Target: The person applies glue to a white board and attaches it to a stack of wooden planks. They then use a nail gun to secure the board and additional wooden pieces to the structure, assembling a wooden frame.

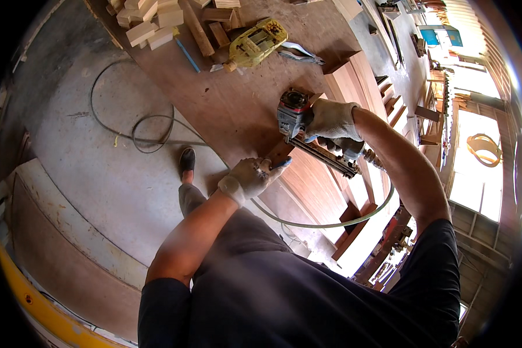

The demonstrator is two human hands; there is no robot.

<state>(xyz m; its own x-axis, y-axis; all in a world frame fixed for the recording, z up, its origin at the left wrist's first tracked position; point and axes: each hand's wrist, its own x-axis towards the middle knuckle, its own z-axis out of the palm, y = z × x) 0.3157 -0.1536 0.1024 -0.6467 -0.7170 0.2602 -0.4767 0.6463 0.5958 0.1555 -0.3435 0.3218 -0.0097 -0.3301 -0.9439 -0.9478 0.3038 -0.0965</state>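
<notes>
- Grey concrete workshop floor fills the nine o'clock side, under a large reddish-brown plywood bench top that runs up toward twelve o'clock.
- Nearest, at six o'clock, the person's dark shirt hides everything directly below; both bare forearms rise out of it.
- Left hand, in a dirty pale work glove, is curled tight on the near end of a short reddish wood strip at the bench edge; most of the strip is covered by the glove and the tool above it.
- Right hand, gloved the same way, is clenched round the grip of a grey pneumatic nail gun with a red-ringed cap, just past the left hand at about one o'clock. Its nose is hidden, so whether it touches the wood cannot be told.
- Thin pale green air hose loops from the gun toward four o'clock.
- One dark shoe shows on the floor at ten o'clock, beside a coiled grey cable.
- Farther off, a yellow power tool lies by a heap of pale wood offcuts, cut off by the top rim.
- Beyond two o'clock, windows glare white; detail there is hard to make out.
</notes>
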